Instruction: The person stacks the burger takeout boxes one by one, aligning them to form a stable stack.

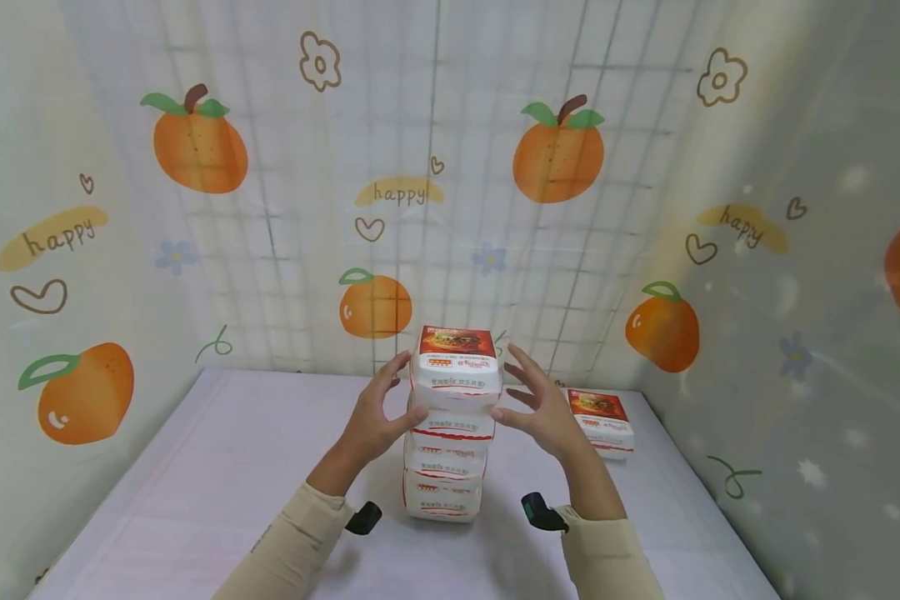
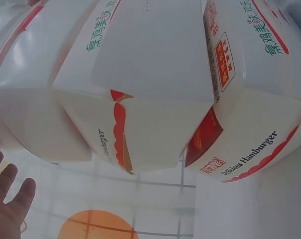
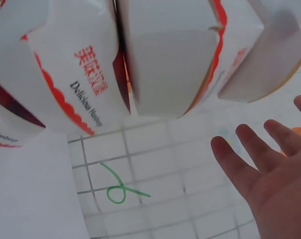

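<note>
Several white paper hamburger boxes [image 1: 444, 467] stand piled in one upright column on the table. The top box [image 1: 456, 375] has a red lid with a burger picture and sits slightly uneven over those below. My left hand [image 1: 375, 417] is at the column's left side, fingers spread beside the top box and thumb tip at the box beneath. On the opposite side my right hand [image 1: 546, 412] mirrors it, thumb tip at the column's right edge. In the left wrist view, the left fingers [image 2: 25, 196] show apart from the cardboard; the right fingers [image 3: 235, 159] do likewise in the right wrist view.
Another hamburger box [image 1: 602, 425] lies at the table's right rear, behind my right hand. The white table [image 1: 270, 467] meets a curtain [image 1: 465, 250] printed with oranges at its back, with more printed cloth at both sides.
</note>
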`<state>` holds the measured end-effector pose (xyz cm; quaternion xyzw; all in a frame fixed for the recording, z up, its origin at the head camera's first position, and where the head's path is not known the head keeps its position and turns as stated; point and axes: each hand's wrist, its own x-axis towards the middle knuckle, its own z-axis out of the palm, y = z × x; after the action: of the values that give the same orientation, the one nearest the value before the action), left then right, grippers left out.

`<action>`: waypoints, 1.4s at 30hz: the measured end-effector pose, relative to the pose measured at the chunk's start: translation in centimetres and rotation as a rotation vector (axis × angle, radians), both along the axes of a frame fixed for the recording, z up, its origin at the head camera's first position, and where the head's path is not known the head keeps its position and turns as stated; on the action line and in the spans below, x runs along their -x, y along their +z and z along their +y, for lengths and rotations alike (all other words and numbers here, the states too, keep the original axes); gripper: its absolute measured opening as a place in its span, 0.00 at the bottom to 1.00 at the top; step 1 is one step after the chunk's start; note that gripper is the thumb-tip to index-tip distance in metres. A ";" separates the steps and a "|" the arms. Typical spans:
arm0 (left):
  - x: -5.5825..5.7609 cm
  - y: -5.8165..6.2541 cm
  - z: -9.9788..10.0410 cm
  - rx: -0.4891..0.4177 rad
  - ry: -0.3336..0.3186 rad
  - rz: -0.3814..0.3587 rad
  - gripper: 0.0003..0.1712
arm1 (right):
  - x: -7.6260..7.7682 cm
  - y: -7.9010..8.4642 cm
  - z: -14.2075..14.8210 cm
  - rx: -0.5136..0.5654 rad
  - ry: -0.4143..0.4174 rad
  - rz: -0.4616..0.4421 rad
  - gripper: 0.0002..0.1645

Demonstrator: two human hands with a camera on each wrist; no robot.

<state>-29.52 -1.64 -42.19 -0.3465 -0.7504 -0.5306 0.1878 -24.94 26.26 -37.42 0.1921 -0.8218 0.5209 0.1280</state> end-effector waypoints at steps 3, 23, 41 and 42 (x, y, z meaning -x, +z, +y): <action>-0.1 0.1 0.1 0.015 0.016 0.016 0.47 | 0.2 -0.3 0.4 0.023 0.010 0.017 0.52; 0.5 1.2 -0.3 0.048 0.044 0.128 0.49 | 1.6 -2.9 6.0 0.049 -0.234 -0.050 0.38; 0.5 2.5 -0.2 0.048 0.035 0.132 0.49 | 1.8 -6.7 12.6 -0.022 -0.432 -0.218 0.43; 0.4 2.5 -0.2 0.048 0.037 0.133 0.49 | 1.7 -6.9 12.9 -0.020 -0.444 -0.226 0.44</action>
<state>-29.94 -1.84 -39.66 -0.3716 -0.7549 -0.4848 0.2386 -26.61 39.13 -44.35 -0.0514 -0.8581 0.4899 0.1449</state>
